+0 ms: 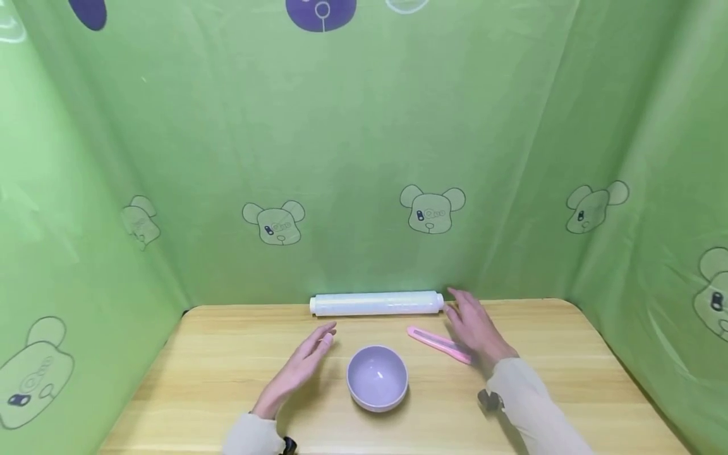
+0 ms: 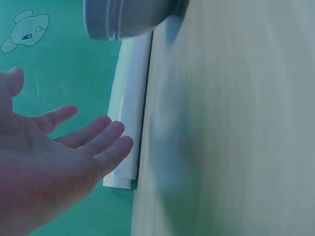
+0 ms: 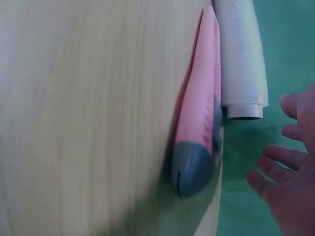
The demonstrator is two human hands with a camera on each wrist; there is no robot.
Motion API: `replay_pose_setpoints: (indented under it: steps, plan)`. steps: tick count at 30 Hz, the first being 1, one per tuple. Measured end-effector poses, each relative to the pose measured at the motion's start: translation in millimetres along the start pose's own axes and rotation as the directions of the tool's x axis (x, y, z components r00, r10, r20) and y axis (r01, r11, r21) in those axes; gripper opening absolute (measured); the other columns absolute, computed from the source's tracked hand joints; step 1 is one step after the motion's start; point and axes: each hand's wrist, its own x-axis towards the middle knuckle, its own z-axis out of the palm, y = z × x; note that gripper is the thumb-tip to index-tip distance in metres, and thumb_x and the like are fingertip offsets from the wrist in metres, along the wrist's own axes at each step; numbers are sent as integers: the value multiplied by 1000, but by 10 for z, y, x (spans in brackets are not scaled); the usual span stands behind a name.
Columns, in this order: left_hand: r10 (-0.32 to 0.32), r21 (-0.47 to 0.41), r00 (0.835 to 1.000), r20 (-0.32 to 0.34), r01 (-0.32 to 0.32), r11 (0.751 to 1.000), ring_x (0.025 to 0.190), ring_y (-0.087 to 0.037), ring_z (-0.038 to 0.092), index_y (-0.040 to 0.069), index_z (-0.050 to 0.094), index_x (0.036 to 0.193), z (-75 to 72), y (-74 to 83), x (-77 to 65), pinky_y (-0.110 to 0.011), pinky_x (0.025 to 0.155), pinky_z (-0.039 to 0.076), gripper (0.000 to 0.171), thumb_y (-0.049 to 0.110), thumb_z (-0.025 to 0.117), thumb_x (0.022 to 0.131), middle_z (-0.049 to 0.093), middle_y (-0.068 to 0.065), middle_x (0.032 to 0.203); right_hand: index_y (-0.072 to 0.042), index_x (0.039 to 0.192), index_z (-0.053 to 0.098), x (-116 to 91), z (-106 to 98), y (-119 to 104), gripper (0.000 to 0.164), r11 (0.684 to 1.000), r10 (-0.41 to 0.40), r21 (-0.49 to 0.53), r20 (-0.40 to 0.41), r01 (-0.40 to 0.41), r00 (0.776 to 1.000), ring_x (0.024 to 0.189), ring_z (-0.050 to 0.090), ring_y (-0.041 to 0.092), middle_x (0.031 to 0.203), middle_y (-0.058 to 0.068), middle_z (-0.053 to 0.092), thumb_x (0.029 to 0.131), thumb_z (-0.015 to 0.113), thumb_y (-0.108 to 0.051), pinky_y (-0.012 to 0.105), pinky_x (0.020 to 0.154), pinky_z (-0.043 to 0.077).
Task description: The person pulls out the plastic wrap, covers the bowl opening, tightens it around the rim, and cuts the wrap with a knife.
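Observation:
A roll of cling film (image 1: 377,303) lies crosswise along the back of the table. My right hand (image 1: 476,323) is by the roll's right end, fingers spread and holding nothing; in the right wrist view a gap shows between the fingers (image 3: 283,172) and the roll (image 3: 241,54). Just left of that hand lies a pink utility knife (image 1: 438,344), its grey end (image 3: 193,168) toward me. My left hand (image 1: 301,363) hovers with extended fingers, left of a lilac bowl (image 1: 378,378) and in front of the roll. Nothing is in its grasp.
The wooden table (image 1: 188,379) is enclosed by green curtains (image 1: 352,145) with bear prints at the back and both sides. The back curtain meets the table edge right behind the roll. The bowl stands upright, nearer to me than the knife.

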Motion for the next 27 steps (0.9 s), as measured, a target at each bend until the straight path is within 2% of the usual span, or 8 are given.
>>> replay_pose_setpoints:
  steps: [5,8,12,17,23,27]
  plan:
    - [4,-109,997,73,4,994,137,-49,44,5,28,160,92,-9,-1,-62,110,42,58,37,38,112,38,-30,155,5,157,28,26,64,5,58,998,44,43,12,-45,999,145,27,52,159,32,28,108,49,-18,68,118,22]
    - [3,-157,993,120,16,987,137,-50,43,4,27,160,147,-9,-4,-60,109,44,57,34,38,113,37,-31,155,7,156,28,51,84,-10,58,997,61,52,18,-62,998,144,28,53,159,33,28,108,50,-17,68,118,23]
    - [-7,-228,983,182,49,973,138,-48,43,2,30,158,210,4,-1,-54,108,47,51,26,36,113,36,-32,155,7,156,28,98,104,-26,57,987,110,117,30,-112,994,139,36,55,154,36,33,108,48,-15,67,115,30]
    - [-10,-274,973,231,75,959,135,-47,48,-1,35,156,249,26,4,-47,104,53,47,20,34,114,41,-32,152,7,156,29,144,135,-36,53,958,176,228,28,-177,984,133,45,52,151,36,38,108,45,-10,62,113,37]
    - [-32,-275,964,266,107,956,126,-42,57,0,43,151,289,24,-28,-43,93,59,45,22,39,113,46,-28,149,9,152,34,166,170,-79,50,921,228,315,35,-228,973,133,47,50,147,35,45,107,45,-8,58,113,40]
    - [-68,-317,962,264,153,936,116,-37,63,3,49,148,328,31,-48,-43,85,62,40,18,41,111,51,-24,143,10,151,37,167,188,-93,47,894,272,361,31,-264,962,132,48,49,145,34,47,106,45,-5,56,112,42]
